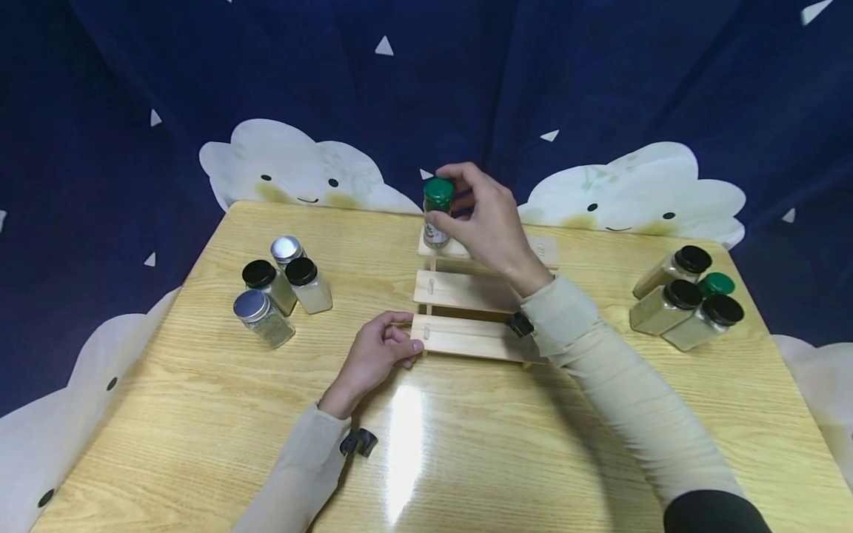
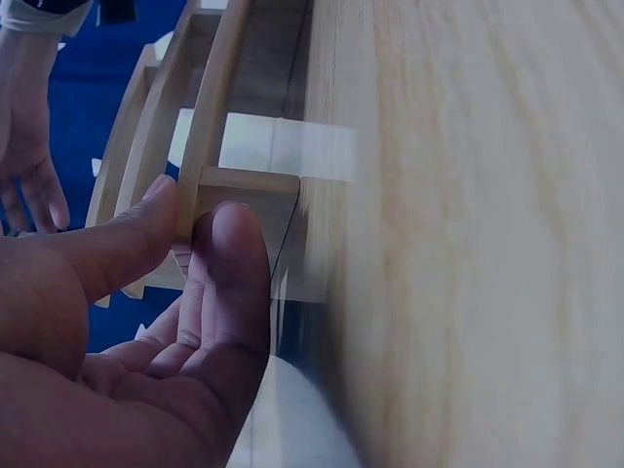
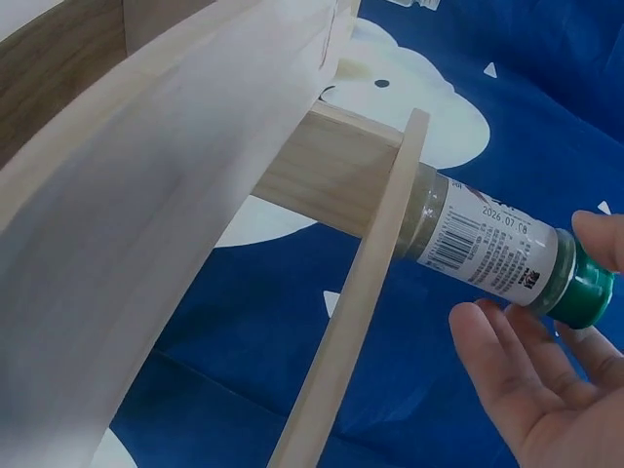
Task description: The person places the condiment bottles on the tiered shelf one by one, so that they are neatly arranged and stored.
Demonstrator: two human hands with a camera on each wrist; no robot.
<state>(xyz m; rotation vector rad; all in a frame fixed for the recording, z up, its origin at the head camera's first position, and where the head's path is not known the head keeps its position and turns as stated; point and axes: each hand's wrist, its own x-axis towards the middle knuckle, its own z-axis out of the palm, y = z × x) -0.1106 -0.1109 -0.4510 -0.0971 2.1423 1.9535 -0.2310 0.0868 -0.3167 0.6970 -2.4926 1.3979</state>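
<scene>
A three-tier wooden rack (image 1: 466,289) stands mid-table. At the left end of its top tier is a glass spice jar (image 1: 436,235) with a green cap and white printed label. My right hand (image 1: 489,222) holds this jar near its cap, thumb on one side and fingers on the other. In the right wrist view the jar's base (image 3: 419,210) meets the shelf board, and the lower fingers spread loosely beside the label. My left hand (image 1: 376,352) pinches the left end of the lowest tier, thumb (image 2: 136,234) on top and fingers beneath.
Several spice jars (image 1: 309,292) with black or silver lids stand left of the rack. Another group of jars (image 1: 656,311), with black lids and one green lid (image 1: 716,283), stands at the right. A dark blue curtain (image 1: 426,89) hangs behind the wooden table (image 1: 500,444).
</scene>
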